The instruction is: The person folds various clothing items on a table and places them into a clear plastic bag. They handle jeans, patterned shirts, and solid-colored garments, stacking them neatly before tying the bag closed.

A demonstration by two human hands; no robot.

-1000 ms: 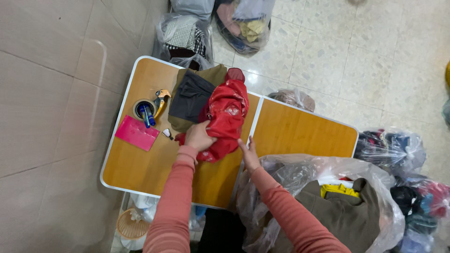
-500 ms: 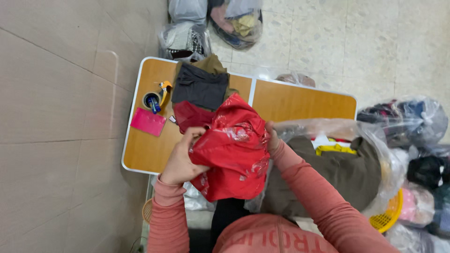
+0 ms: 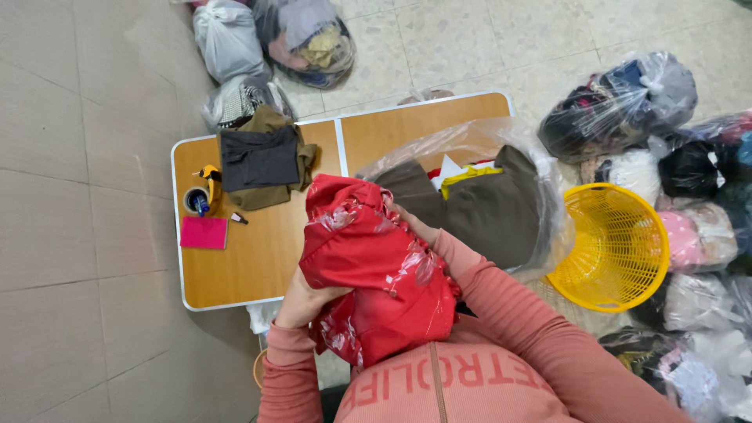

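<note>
While our left hand gripped the red garment from below, fingers curled in; our right hand clutched its far edge.

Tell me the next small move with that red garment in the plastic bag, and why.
Probably slide the red garment fully down into its clear plastic bag. Both hands grip it, left hand underneath and right hand at its side, lifted off the wooden table, and the film covers only part of the cloth.
</note>
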